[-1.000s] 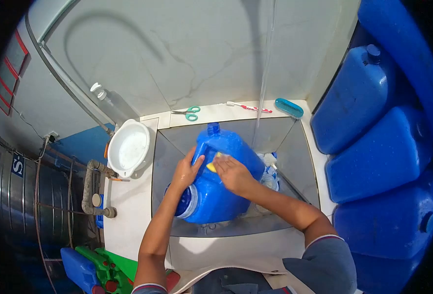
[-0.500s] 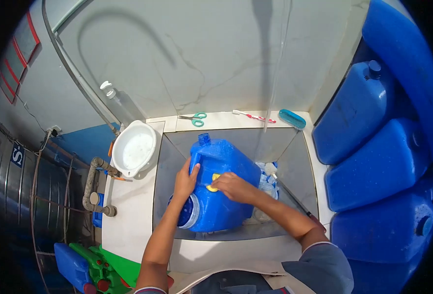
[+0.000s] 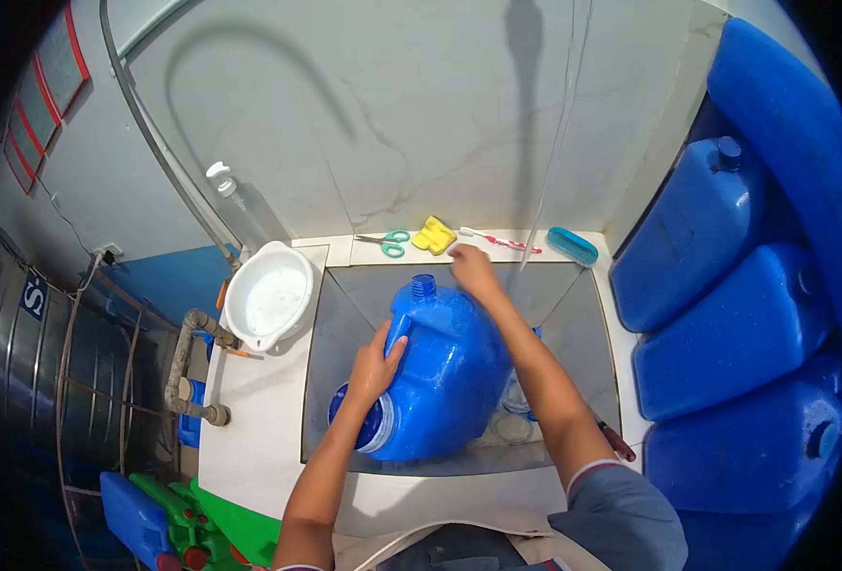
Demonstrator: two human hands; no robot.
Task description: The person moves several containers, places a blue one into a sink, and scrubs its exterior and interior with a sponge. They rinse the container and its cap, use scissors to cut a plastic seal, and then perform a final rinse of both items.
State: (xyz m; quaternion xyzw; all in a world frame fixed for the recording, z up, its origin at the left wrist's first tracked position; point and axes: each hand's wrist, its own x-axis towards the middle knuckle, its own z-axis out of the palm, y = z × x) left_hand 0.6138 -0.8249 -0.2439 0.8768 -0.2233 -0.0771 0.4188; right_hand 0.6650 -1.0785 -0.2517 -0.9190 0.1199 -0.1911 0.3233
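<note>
A large blue plastic jug lies tilted in the grey sink, its narrow open neck pointing up at the back and its wide mouth facing front left. My left hand is closed round the jug's handle, with the thumb on the right side. Just past the sink's back edge is my right hand, empty, with its fingers loosely bent. Close to those fingers, a yellow sponge rests on the back ledge. A red and white toothbrush lies to the right of the sponge.
Teal-handled scissors and a teal brush lie along the ledge. A white basin of suds stands on the left counter beside a clear pump bottle. Several blue jugs line the right side. A thin water stream falls behind the sink.
My right hand has moved from the jug's side to the back ledge and let go of the sponge there. My left hand still grips the jug, which has turned slightly.
</note>
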